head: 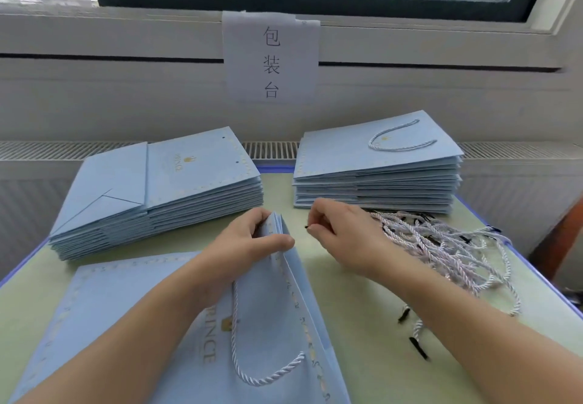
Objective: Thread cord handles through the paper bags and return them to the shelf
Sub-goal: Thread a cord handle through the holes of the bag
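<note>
Your left hand is gripping the raised top edge of the blue paper bag, thumb and fingers curled round the folded rim. The bag is lying flat near the front of the desk, one cord handle already looping across its face. Your right hand is pinching the black tip of a loose cord just beside that rim, a narrow gap between them. The pile of cords is sprawling toward the desk's right edge. A stack without handles is sitting back left, a stack with handles back right, bare desk showing between them.
</note>
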Motion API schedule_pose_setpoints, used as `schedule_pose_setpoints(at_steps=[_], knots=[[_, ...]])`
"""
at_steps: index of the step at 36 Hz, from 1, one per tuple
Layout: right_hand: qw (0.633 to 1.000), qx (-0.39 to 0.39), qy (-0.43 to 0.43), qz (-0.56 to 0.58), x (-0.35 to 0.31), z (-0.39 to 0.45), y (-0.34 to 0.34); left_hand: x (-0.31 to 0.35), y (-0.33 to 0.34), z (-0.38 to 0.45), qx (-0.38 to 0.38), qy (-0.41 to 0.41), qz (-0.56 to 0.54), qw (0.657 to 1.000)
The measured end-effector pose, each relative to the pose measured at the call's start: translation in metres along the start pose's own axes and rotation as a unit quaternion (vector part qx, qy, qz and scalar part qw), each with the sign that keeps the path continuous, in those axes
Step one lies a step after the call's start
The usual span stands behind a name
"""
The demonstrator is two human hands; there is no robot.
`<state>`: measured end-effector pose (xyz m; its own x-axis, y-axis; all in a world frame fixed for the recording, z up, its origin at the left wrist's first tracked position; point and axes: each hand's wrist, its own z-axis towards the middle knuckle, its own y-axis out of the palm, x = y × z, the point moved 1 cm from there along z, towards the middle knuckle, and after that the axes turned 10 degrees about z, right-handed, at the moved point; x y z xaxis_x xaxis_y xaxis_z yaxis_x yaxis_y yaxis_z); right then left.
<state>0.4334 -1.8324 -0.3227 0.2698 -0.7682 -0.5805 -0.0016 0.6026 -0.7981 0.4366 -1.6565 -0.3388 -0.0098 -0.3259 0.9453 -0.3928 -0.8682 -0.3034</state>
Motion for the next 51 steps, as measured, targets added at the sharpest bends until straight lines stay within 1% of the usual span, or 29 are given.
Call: schedule_pose_setpoints(at_steps=[4,7,9,11,16,22,31,37,40,44,46,47,49,51], knots=[[0.998,-0.024,-0.011,0.051,-0.003,-0.004,0.013,-0.002,-0.006,0.001,-0.029,0.009,-0.022,0.999],[0.99,-0.012,0.009,0.141,-0.005,-0.005,0.017,-0.003,-0.009,0.003,-0.047,0.009,-0.034,0.998],[0.983,-0.005,0.013,0.181,-0.005,-0.006,0.018,-0.003,-0.011,0.003,-0.057,0.009,-0.04,0.998],[0.981,-0.01,0.017,0.195,-0.006,-0.007,0.02,-0.002,-0.011,0.002,-0.064,0.006,-0.044,0.997],[0.983,-0.019,0.027,0.178,-0.006,-0.009,0.028,-0.001,-0.014,0.001,-0.083,0.0,-0.042,0.996],[0.949,-0.032,0.082,0.303,-0.008,-0.014,0.026,-0.001,-0.016,0.001,-0.087,-0.004,-0.064,0.994],[0.935,-0.048,0.071,0.344,-0.014,-0.017,0.033,-0.002,-0.014,0.003,-0.086,-0.015,-0.059,0.994],[0.913,-0.039,0.064,0.4,-0.019,-0.019,0.035,-0.003,-0.016,0.003,-0.081,-0.018,-0.065,0.994],[0.899,-0.031,0.074,0.43,-0.022,-0.019,0.034,-0.003,-0.016,0.003,-0.074,-0.021,-0.071,0.994],[0.902,-0.013,0.073,0.425,-0.022,-0.024,0.027,-0.003,-0.016,0.004,-0.072,-0.031,-0.066,0.995],[0.91,-0.018,0.05,0.41,-0.024,-0.027,0.023,-0.003,-0.015,0.003,-0.075,-0.032,-0.057,0.995],[0.926,-0.011,0.027,0.377,-0.024,-0.028,0.023,-0.003,-0.014,0.003,-0.075,-0.032,-0.055,0.995],[0.962,0.015,-0.023,0.27,-0.023,-0.027,0.024,-0.002,-0.012,0.003,-0.07,-0.033,-0.052,0.996],[0.977,0.034,-0.037,0.206,-0.024,-0.027,0.026,-0.001,-0.01,0.003,-0.064,-0.032,-0.049,0.996]])
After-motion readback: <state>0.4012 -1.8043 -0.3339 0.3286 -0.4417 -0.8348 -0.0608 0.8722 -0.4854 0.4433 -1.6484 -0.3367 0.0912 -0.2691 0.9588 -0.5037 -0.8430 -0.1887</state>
